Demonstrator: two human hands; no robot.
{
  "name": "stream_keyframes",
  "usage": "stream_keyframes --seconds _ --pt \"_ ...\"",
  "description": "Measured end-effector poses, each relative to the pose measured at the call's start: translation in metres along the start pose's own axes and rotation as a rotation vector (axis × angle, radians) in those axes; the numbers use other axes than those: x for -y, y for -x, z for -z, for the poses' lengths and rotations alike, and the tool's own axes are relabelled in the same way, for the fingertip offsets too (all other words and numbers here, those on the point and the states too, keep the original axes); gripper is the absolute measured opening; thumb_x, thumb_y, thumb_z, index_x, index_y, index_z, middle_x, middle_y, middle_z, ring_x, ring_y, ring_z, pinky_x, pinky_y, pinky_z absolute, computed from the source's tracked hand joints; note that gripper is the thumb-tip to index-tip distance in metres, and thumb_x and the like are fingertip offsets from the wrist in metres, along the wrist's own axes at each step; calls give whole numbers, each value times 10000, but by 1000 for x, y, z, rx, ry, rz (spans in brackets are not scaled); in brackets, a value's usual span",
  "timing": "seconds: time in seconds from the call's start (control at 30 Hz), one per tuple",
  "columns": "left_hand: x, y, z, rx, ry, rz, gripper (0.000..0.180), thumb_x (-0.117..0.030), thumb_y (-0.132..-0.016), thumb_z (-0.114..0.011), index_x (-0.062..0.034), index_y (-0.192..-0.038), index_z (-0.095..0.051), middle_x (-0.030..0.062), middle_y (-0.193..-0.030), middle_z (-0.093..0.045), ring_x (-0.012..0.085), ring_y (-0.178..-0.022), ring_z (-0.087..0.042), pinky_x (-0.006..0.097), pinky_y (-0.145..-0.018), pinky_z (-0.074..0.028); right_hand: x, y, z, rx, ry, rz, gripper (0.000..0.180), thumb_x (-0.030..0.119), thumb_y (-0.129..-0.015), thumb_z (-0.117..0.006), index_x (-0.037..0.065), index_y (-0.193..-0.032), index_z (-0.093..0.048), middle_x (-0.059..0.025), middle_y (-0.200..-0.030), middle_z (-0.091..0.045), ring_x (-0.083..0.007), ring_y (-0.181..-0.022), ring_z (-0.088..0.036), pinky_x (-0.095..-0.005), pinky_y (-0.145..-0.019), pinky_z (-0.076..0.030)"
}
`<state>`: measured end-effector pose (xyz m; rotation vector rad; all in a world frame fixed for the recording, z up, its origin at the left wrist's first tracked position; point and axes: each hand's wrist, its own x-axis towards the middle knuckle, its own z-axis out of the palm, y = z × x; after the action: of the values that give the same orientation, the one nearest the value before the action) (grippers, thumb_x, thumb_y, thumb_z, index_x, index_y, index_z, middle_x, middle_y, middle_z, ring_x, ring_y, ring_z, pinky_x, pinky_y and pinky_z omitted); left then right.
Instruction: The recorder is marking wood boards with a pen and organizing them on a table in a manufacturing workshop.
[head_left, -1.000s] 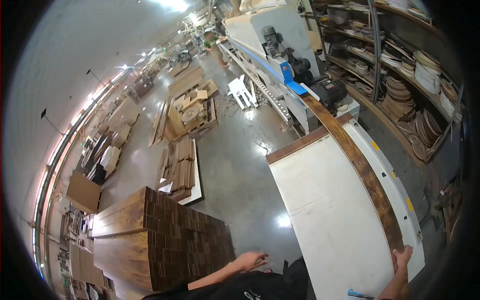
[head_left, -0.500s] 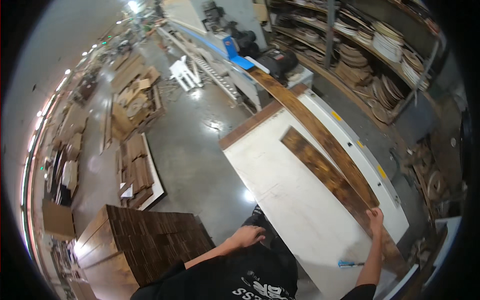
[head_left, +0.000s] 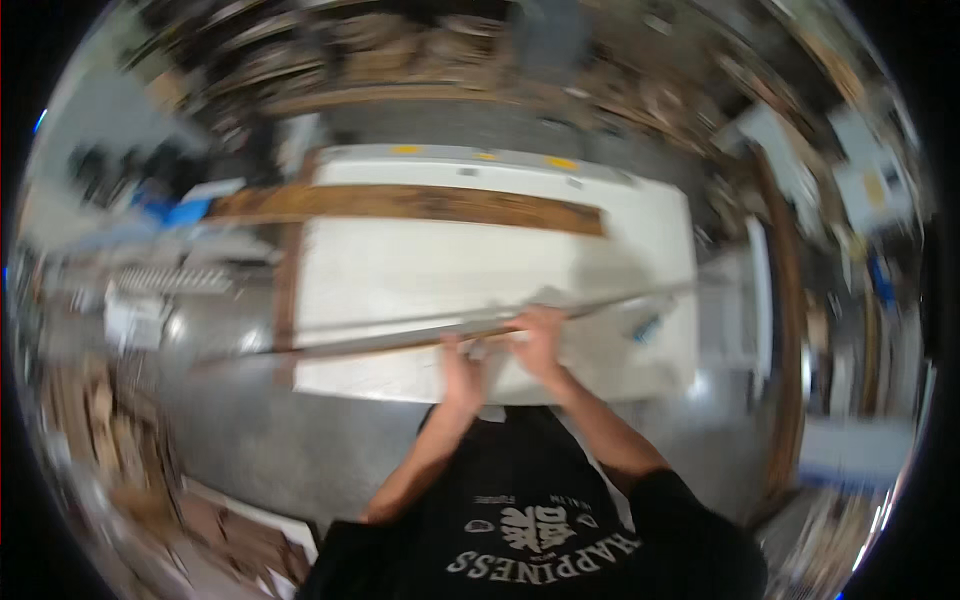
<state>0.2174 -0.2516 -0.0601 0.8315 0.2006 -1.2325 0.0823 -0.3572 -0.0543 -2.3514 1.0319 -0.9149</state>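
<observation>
Wooden and long, one thin plank is gripped edge-up by your left hand and right hand. One second, darker plank lies flat on the white table.

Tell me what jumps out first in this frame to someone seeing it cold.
Both hands, the left hand and right hand, meet at the near edge of the white table, gripping a long thin board seen edge-on that runs across the picture. Behind it a dark brown plank lies flat along the table's far side. Everything around is motion-blurred, with cluttered shelving smeared across the top.
</observation>
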Motion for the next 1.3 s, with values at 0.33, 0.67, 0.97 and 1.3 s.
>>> stream_keyframes --seconds 0.33,0.67,0.97,1.3 --pt "-96 7 119 -201 156 12 679 -552 -959 -519 -125 -1487 -531 117 -1495 -559 345 -1392 -502 545 -1167 -399 -64 87 3 -603 118 -959 776 487 -917 -795 15 -1446 -479 -220 -1551 -407 -415 -1424 -389 -572 -1168 -330" --pt "-115 -23 203 -437 41 -63 582 -527 -1078 -524 -69 -1434 -569 99 -1407 -635 284 -1256 -618 428 -1077 -526 -136 113 16 -691 -1130 -1295 522 207 -1069 -639 5 -1497 -419 -208 -1413 -585 -345 -1150 -696 -487 -897 -651" --pt "-68 -7 195 -466 -108 -47 743 -622 -1090 -367 -30 -1527 -476 134 -1555 -529 306 -1399 -528 445 -1175 -463 -123 227 85 -469 -1111 -1208 666 444 -1105 -526 -27 -1539 -344 -236 -1484 -507 -353 -938 -774 -434 -756 -680" --pt "-61 -32 225 -371 -339 78 757 -626 -1097 -343 -23 -1549 -416 169 -1533 -524 315 -1394 -529 411 -1184 -468 -154 252 96 -294 -902 -1233 599 467 -1094 -541 -66 -1369 -560 -210 -1051 -768 -251 -741 -776 -355 -693 -634"
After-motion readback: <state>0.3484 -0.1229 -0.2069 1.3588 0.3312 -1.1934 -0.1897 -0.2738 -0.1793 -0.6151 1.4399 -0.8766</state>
